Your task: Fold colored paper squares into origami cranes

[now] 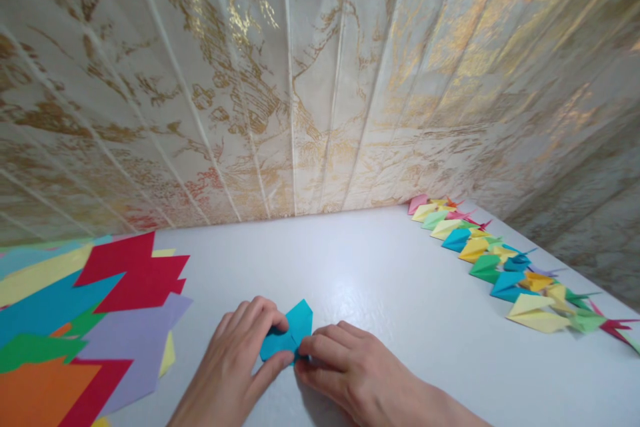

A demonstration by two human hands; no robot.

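White glossy tabletop (370, 267), lit by a diffuse reflection; behind it and along its right side, pale pleated fabric (320, 94) bearing gold landscape motifs and reddish patches.

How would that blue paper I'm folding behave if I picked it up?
The blue paper would probably feel very light, being a small folded sheet. Its straight edges suggest some stiffness, though a firm grip could crease it. It lies low on the table, so rolling seems unlikely.
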